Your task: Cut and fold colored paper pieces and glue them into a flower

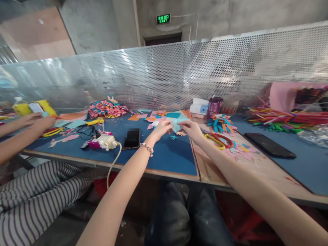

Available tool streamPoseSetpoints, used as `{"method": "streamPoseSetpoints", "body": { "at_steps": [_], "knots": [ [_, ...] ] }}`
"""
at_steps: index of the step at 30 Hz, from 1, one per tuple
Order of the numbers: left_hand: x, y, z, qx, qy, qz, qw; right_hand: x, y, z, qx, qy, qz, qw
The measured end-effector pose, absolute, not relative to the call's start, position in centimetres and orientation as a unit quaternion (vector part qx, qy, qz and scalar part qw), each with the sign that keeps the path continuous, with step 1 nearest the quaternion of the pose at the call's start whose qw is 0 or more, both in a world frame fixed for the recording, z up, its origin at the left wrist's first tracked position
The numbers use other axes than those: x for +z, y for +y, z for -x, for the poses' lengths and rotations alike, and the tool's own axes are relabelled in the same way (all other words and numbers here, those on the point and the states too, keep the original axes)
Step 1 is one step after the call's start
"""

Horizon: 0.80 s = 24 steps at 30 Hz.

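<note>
A sheet of light blue paper [176, 123] is held between my two hands just over the blue table mat. Its left edge is pinched by the fingers of my left hand [162, 130], which has a beaded bracelet [148, 149] at the wrist. At the right edge, my right hand [192, 131] closes thumb and fingers on the same sheet. A small teal paper cutout [173, 137] lies on the mat below the hands. Beside my right wrist are scissors with yellow and red handles [217, 140]. Coloured paper pieces [157, 115] lie behind the hands.
At left, a co-worker's hands [38, 121] hold light blue paper. A power strip [105, 141] with a cable and a phone [131, 138] lie left of me; another phone [270, 145] lies right. Piled cutouts [106, 108] stand before a perforated metal screen [143, 78]. Paper scraps [243, 150] litter the right.
</note>
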<state>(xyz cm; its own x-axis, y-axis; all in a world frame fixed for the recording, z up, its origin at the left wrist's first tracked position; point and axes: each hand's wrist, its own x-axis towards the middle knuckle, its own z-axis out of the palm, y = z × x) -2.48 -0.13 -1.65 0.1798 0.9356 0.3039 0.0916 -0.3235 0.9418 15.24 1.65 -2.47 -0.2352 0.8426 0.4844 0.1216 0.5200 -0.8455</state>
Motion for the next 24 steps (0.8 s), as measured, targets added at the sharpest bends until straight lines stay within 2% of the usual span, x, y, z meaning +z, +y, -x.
{"method": "streamPoseSetpoints", "body": {
  "at_steps": [7,11,19,24],
  "knots": [
    [-1.4,-0.5,2.6,0.499,0.366,-0.610,0.494,-1.9,1.9,-16.4,0.243,-0.795,0.288,0.475],
    [-1.4,-0.6,2.6,0.480,0.342,-0.618,0.521,-1.4,1.2,-16.5,0.253,-0.798,0.290,0.463],
    [-1.3,-0.7,2.6,0.510,0.412,-0.619,0.432,-1.1,0.7,-16.7,0.264,-0.796,0.293,0.459],
    [-1.3,-0.6,2.7,0.524,0.421,-0.613,0.416,-1.2,0.9,-16.8,0.264,-0.793,0.302,0.458]
  ]
}}
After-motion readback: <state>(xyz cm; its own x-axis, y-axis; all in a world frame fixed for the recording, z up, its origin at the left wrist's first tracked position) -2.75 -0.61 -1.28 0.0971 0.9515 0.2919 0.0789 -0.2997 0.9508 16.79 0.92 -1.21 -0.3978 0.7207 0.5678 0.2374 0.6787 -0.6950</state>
